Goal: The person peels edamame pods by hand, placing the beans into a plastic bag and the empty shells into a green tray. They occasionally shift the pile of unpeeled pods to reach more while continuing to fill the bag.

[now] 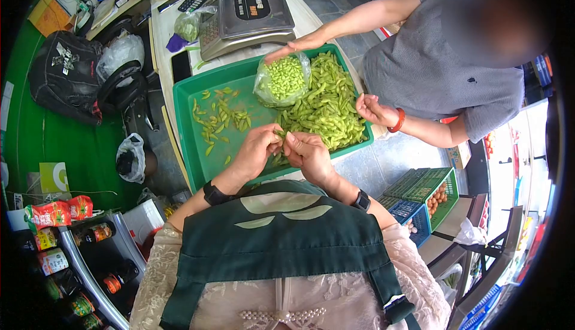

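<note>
Fingertips of my left hand [259, 145] and my right hand [307, 151] meet over the near side of a green tray [185, 135], pinching a green soybean pod [280, 133] between them. A heap of whole soybean pods [326, 107] fills the tray's right part, just beyond my right hand. Behind my hands stands an open clear plastic bag [262, 88] full of shelled green beans [286, 79]. Flattened empty-looking pods [220, 118] lie scattered in the tray's left part.
Across the tray stands a person in a grey shirt [419, 69]; one hand [305, 43] is by the bag, the other [376, 110] at the tray's right edge. A scale [254, 9], a phone [181, 66] and a calculator [193, 0] sit behind. Crates [428, 189] stand at right.
</note>
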